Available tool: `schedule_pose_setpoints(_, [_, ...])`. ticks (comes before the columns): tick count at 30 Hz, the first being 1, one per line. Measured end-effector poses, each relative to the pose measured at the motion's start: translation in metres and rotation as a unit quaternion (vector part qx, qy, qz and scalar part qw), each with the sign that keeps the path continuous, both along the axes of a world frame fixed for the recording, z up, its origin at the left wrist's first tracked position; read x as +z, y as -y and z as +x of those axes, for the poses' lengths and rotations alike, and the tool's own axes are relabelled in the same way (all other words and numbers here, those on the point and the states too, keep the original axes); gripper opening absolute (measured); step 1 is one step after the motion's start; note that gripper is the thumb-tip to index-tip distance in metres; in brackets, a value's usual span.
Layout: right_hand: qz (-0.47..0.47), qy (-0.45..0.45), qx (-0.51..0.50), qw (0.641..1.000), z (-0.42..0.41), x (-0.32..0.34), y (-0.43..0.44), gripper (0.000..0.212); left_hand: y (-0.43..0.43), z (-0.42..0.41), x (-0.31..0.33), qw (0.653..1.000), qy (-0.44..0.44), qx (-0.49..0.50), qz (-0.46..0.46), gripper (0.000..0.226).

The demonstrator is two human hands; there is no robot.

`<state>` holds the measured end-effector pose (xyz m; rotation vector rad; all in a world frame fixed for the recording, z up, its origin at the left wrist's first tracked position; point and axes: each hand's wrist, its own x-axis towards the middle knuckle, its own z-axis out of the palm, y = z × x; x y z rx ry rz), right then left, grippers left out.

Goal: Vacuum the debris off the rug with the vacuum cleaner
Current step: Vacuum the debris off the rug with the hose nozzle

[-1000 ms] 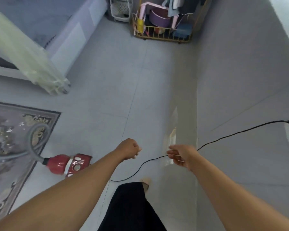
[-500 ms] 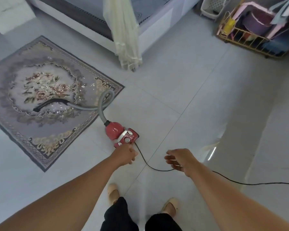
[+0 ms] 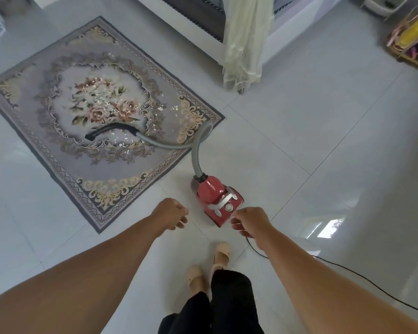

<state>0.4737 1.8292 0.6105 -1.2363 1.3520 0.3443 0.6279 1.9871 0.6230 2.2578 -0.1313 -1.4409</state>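
Head view. Within the last second the person turned from the wall to the rug and closed on the vacuum cleaner. Its red body stood on the tiled floor at the rug's 4 o'clock corner, with the hose arching to the nozzle lying on the rug. The left hand hung loosely curled and empty. The right hand had reached the body's rear; whether it held the cord could not be told. Debris remained, so switching on seemed next. A curtain hung at 12 o'clock and a rack stood at 2.
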Motion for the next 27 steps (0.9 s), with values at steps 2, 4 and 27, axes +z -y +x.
schedule_pose_setpoints(2, [-0.006, -0.013, 0.000, 1.000, 0.020, -0.009, 0.009, 0.011, 0.003, 0.022, -0.007, 1.000, -0.006, 0.009, -0.003, 0.019])
schedule_pose_setpoints(4, [-0.008, -0.032, -0.005, 0.999, 0.039, -0.019, 0.020, 0.010, 0.006, 0.044, -0.015, 1.000, -0.006, 0.017, -0.004, 0.018])
schedule_pose_setpoints(27, [-0.114, -0.133, 0.240, 0.955, 0.268, -0.195, 0.017, 0.012, 0.037, 0.291, -0.202, 0.999, -0.037, -0.037, -0.014, 0.018])
